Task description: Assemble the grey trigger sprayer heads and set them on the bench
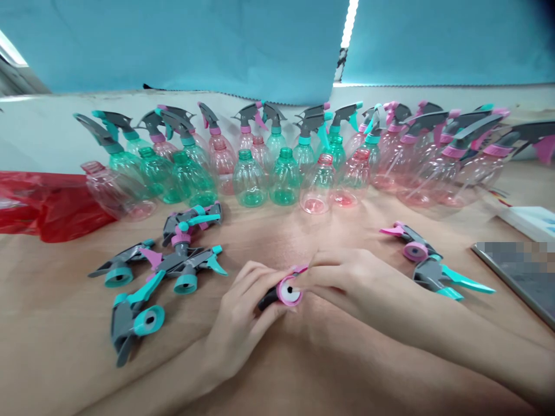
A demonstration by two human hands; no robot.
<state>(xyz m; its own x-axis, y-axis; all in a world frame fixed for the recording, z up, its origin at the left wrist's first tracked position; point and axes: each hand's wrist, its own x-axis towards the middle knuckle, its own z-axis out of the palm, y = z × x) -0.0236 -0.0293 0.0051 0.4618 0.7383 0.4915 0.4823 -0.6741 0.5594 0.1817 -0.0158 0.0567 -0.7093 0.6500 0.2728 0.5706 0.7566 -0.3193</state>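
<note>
My left hand (245, 303) is wrapped round a trigger spray head (289, 290) with a pink collar and a dark body. The collar's round underside, with a white disc and a dark centre hole, faces me. At the collar's right edge my right hand (342, 277) has its fingers pinched together. Whether something small sits in that pinch is hidden. To the left lie several loose grey spray heads, among them one with a turquoise collar (150, 319) near me. On the right are a pink-collared spray head (415, 251) and a grey-and-turquoise one (433, 274).
Across the back stand several clear bottles, such as a green one (285, 179) and a pink one (318, 185) without tops; many others carry spray heads. A red plastic bag (65, 208) lies at left, a dark flat device (520, 277) at right. Blue cloth (186, 46) hangs behind.
</note>
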